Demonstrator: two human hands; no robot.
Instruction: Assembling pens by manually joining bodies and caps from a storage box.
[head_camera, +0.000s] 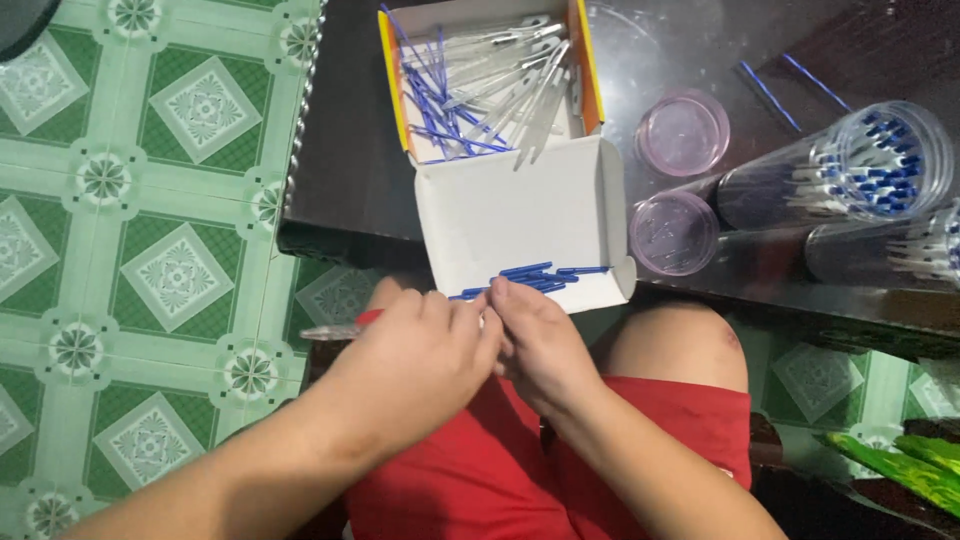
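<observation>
I am holding a pen in my left hand. It is see-through with a red end, and it is sticking out to the left, over the green floor. My right hand is pressing against my left hand, fingers curled, but I cannot tell what it is gripping. Both hands are sitting just under the white box flap, where small blue pen refills are lying. The box is sitting on the dark tabletop
</observation>
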